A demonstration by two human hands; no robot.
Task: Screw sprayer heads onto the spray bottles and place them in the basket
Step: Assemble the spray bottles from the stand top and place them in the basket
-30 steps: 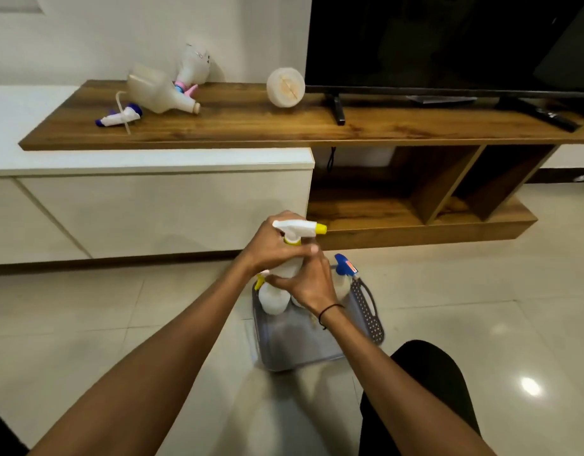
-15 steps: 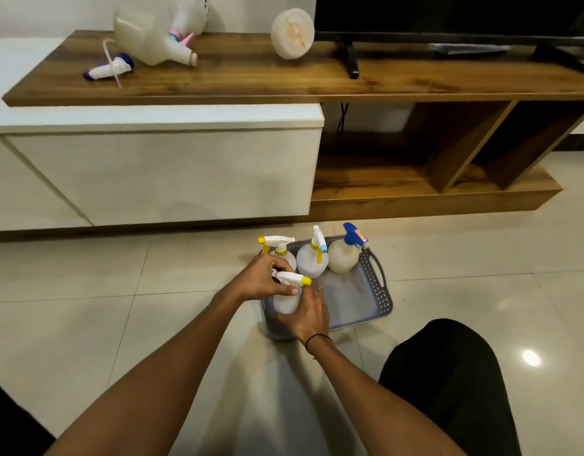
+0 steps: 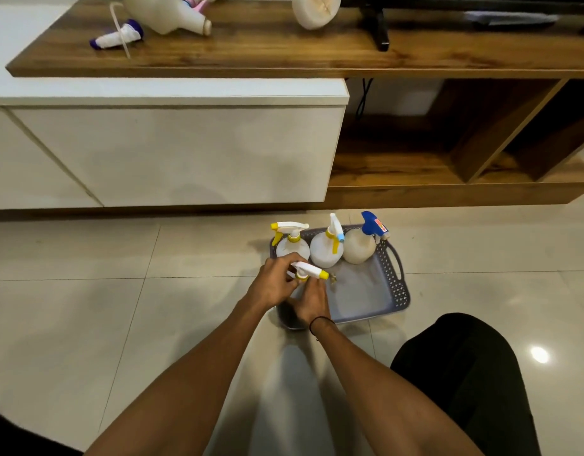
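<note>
Both hands meet over the near left corner of the grey basket (image 3: pixel 400 284) on the floor. The left hand (image 3: pixel 273 284) curls its fingers round the white sprayer head (image 3: pixel 308 269), whose long axis lies almost level, its yellow nozzle pointing right. The right hand (image 3: pixel 312 302) wraps the bottle below it, which is mostly hidden. Three capped bottles (image 3: pixel 325 251) stand upright along the basket's far wall.

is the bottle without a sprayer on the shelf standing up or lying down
Lying down. The bare bottle rests on its side on the wooden shelf, its open neck pointing right, beside a loose purple-tipped sprayer head.
</note>
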